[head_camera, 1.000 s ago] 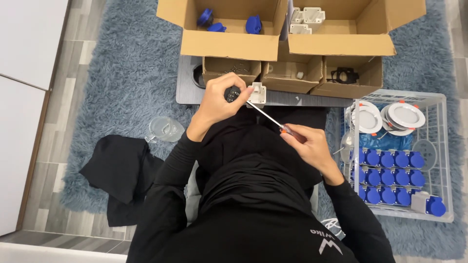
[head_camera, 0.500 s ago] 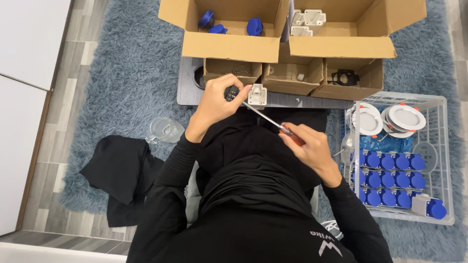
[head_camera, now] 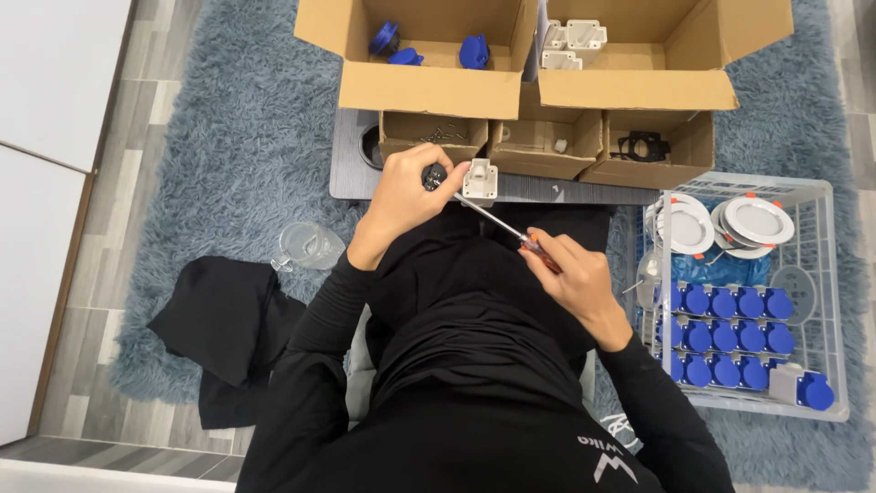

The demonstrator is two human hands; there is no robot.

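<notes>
Socket (head_camera: 478, 180), a small white plastic block with squared corners, sits in my left hand (head_camera: 408, 196) just above my lap, at the near edge of the dark grey board (head_camera: 351, 169). My left fingers are curled shut around it and a black round part beside it, wrist bent inward, forearm coming up from the lower left in a black sleeve. My right hand (head_camera: 570, 278) is closed around the orange-red handle of a screwdriver (head_camera: 506, 228), knuckles up, arm angled in from the right; the thin steel shaft slants up and left and its tip meets the underside of the white block. Both hands hover over my black-clad legs. Beyond the board stand three small open cardboard boxes (head_camera: 538, 146), and behind them two larger ones (head_camera: 424, 87), the left holding blue round plugs (head_camera: 474, 50), the right holding white housings (head_camera: 570, 41). To my right a white wire basket (head_camera: 826, 301) holds rows of blue caps (head_camera: 725, 333) and round white lamps (head_camera: 757, 219) with shiny rims. To my left a clear glass cup (head_camera: 306, 245) lies on the shaggy blue-grey rug (head_camera: 228, 146), near a crumpled black cloth (head_camera: 224, 324).
</notes>
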